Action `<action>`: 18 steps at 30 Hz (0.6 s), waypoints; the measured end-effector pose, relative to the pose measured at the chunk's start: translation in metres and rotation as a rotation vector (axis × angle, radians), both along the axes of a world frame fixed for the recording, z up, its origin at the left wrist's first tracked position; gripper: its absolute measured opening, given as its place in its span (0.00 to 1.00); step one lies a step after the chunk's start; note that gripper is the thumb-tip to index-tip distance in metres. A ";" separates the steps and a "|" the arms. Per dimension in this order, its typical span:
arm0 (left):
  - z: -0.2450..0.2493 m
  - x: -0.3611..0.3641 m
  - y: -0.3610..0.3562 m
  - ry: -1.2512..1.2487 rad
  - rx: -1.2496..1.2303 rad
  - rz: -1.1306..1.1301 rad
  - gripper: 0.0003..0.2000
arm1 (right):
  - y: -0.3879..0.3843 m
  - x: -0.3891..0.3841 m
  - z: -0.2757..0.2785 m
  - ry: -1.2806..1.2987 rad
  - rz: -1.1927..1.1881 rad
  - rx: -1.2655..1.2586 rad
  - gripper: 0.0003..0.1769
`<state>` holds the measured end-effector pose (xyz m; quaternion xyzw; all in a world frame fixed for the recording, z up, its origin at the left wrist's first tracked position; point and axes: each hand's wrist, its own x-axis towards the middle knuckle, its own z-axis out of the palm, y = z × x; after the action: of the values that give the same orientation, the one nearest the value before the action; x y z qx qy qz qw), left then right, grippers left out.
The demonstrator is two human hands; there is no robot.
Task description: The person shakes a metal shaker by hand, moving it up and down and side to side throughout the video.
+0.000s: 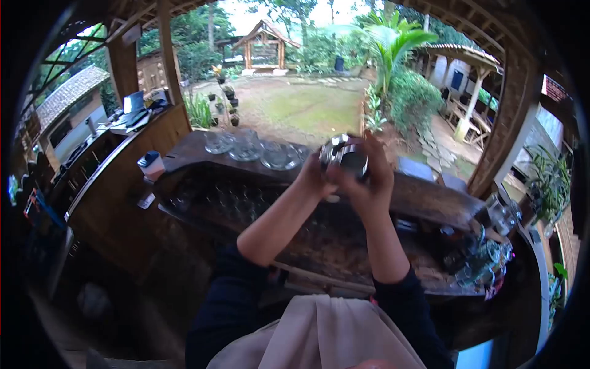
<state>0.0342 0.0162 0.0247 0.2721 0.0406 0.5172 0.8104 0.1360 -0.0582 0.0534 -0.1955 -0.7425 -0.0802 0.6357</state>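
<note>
Both my hands are raised over the wooden counter (430, 200), closed around a shiny, rounded metal container (351, 161) with a dark side. My left hand (314, 177) grips it from the left. On its other side, my right hand (376, 173) wraps round it, with the thumb across the front. The hands and blur hide part of the container, so its exact kind does not show. Left of my hands, clear glassware (279, 158) stands along the counter's far edge, and several drinking glasses (236, 203) sit lower down in the shadow.
A pale cup with a dark lid (151, 165) stands at the counter's left end. Toward the right lie a tangled bluish cloth or net (488, 261) and a glass jar (503, 215). A wooden side counter (132, 178) runs along the left; a post (507, 129) rises at right.
</note>
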 end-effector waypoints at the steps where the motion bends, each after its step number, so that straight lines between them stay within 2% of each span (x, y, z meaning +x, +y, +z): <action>1: 0.010 -0.023 -0.021 -0.016 0.047 -0.097 0.18 | -0.014 -0.012 0.003 -0.015 0.084 -0.028 0.23; 2: 0.015 -0.043 -0.039 -0.032 0.078 -0.194 0.18 | -0.051 -0.022 0.010 -0.223 -0.047 0.033 0.23; 3: 0.022 -0.060 -0.047 0.092 -0.001 -0.201 0.18 | -0.077 -0.031 0.017 -0.431 -0.179 0.095 0.23; 4: 0.018 -0.068 -0.060 0.061 0.182 -0.078 0.27 | -0.071 -0.041 0.013 -0.425 -0.164 0.093 0.23; 6: 0.020 -0.067 -0.083 -0.321 0.808 0.205 0.31 | -0.049 -0.057 -0.004 -0.157 0.023 -0.180 0.22; 8: 0.009 -0.098 -0.065 -0.234 0.727 0.207 0.30 | -0.026 -0.071 -0.025 0.111 0.202 -0.457 0.21; 10: -0.015 -0.129 -0.020 -0.040 0.153 -0.183 0.18 | -0.015 -0.085 -0.042 0.390 0.370 -0.749 0.21; 12: -0.055 -0.120 0.016 -0.041 -0.291 0.147 0.19 | 0.017 -0.111 -0.021 0.289 0.093 -0.536 0.16; 13: -0.067 -0.123 0.013 -0.239 -0.184 -0.025 0.18 | 0.011 -0.114 -0.018 0.290 0.094 -0.524 0.16; 14: -0.057 -0.132 0.010 -0.234 -0.160 -0.027 0.18 | -0.002 -0.117 -0.013 0.180 0.079 -0.311 0.16; 15: -0.040 -0.144 0.000 -0.181 -0.088 -0.173 0.18 | -0.018 -0.118 -0.009 0.069 0.061 -0.105 0.17; 16: -0.026 -0.151 -0.022 -0.131 -0.037 -0.314 0.20 | -0.042 -0.116 -0.002 -0.161 0.089 0.004 0.18; 17: 0.011 -0.148 -0.067 -0.037 -0.057 -0.174 0.25 | -0.061 -0.112 0.000 -0.390 0.118 0.113 0.20; 18: 0.003 -0.157 -0.070 -0.131 0.157 -0.236 0.28 | -0.067 -0.112 -0.016 -0.390 0.126 0.108 0.20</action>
<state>-0.1228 -0.0536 0.0282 0.3030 -0.0852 0.4365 0.8428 0.0240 -0.1250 0.0374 -0.0951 -0.8567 -0.1162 0.4934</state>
